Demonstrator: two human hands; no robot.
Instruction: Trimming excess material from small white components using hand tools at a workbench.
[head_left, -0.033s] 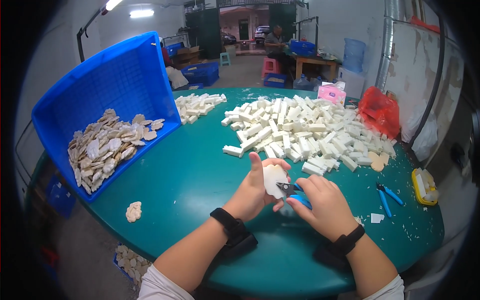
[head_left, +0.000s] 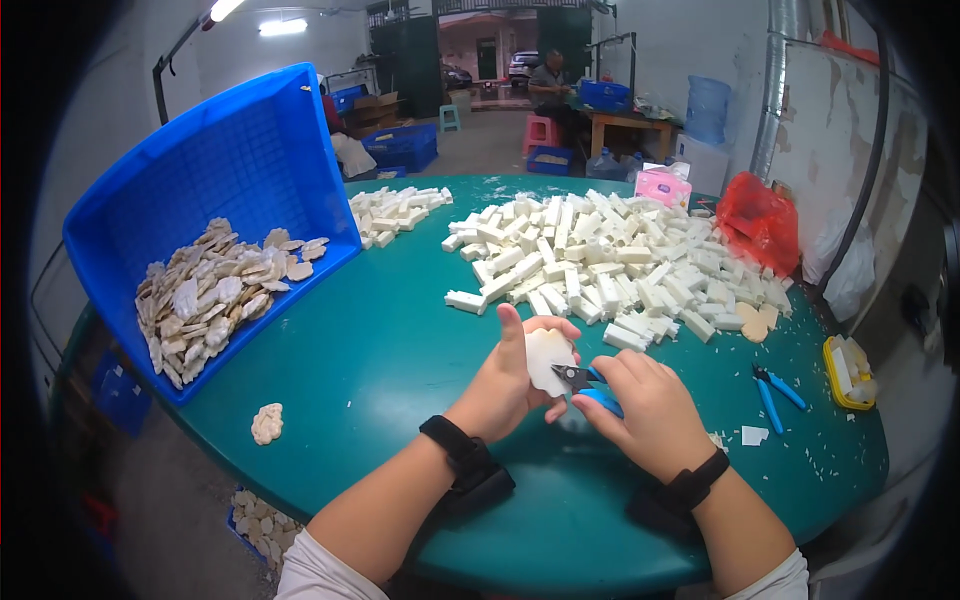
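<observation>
My left hand [head_left: 500, 385] holds a flat, off-white piece with a scalloped edge [head_left: 546, 358], thumb raised on its near side and fingers behind. My right hand [head_left: 645, 410] is closed round blue-handled flush cutters [head_left: 600, 398]. Their dark jaws touch the right edge of the scalloped piece; whether they are biting into it I cannot tell. Beyond both hands lies a big heap of white oblong blocks [head_left: 600, 255]. One similar beige scalloped piece [head_left: 267, 424] rests alone on the green table [head_left: 340, 430] to the left.
A tilted blue crate [head_left: 230, 130] at left contains several beige pieces. On the right lie a second pair of blue-handled cutters [head_left: 775, 395], a yellow tray [head_left: 848, 375], white scraps and a red plastic bag [head_left: 760, 225]. Another person [head_left: 550, 85] sits far back.
</observation>
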